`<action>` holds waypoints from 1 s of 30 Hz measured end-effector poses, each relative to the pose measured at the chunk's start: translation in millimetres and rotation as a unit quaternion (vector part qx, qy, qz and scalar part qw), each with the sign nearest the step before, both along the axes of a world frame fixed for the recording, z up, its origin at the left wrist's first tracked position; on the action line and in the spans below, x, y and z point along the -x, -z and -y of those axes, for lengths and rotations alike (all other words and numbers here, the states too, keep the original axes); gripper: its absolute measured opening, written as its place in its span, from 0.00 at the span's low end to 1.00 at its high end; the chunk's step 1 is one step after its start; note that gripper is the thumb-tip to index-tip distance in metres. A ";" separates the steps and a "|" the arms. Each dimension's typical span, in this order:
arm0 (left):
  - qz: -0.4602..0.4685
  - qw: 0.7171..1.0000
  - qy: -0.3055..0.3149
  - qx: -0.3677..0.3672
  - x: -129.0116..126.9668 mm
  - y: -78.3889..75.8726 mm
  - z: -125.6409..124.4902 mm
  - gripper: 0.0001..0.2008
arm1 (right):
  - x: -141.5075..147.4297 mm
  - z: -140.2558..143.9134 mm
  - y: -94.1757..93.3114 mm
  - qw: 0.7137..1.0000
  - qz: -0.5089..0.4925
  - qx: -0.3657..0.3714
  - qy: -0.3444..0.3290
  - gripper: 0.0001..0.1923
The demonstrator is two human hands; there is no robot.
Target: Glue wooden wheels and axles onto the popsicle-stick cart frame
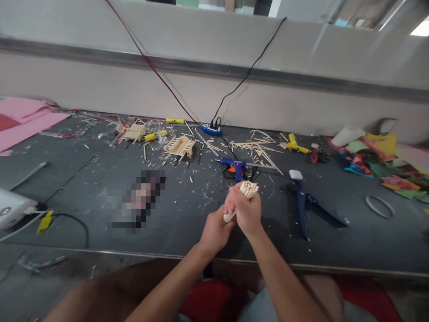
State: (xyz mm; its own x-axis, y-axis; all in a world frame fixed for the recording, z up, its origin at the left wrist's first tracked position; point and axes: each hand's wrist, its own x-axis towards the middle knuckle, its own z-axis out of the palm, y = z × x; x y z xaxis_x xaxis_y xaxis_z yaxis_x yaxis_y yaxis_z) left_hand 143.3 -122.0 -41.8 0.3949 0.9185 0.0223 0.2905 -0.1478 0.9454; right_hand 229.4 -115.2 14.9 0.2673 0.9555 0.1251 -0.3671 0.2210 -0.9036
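Note:
A bundle of thin wooden sticks (248, 189) is gripped above the table's front edge, tilted with its upper ends to the right. My right hand (247, 210) wraps round the upper part of it. My left hand (216, 228) closes on the bundle lower down, close against the right one; some of its fingers are hidden. Just beyond the hands lies a blue glue gun (236, 164) with a small red light showing. To the right rests a dark blue cutter-like hand tool (301, 203) with its handles spread, a small white case (296, 175) near its top.
Loose sticks (261, 147) lie scattered at the back near a blue power strip (211, 129). Two small stick-built models (181, 146) stand left of it, among yellow tubes (156, 135). Coloured paper (398, 165) is heaped at right; a grey ring (380, 206) lies before it. A pixelated object (142, 199) is at left.

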 end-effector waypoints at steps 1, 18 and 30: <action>0.001 1.000 -0.010 0.006 0.0 0.1 0.7 0.04 | 1.8 -0.3 0.3 1.000 -0.003 0.006 0.001 0.14; 0.025 0.999 0.028 0.001 0.7 1.5 -0.9 0.12 | 5.6 0.3 4.4 0.996 0.013 0.054 0.075 0.15; -0.062 0.994 -0.078 -0.036 28.0 -8.2 8.1 0.09 | -26.8 48.4 52.5 0.966 0.224 0.074 0.101 0.14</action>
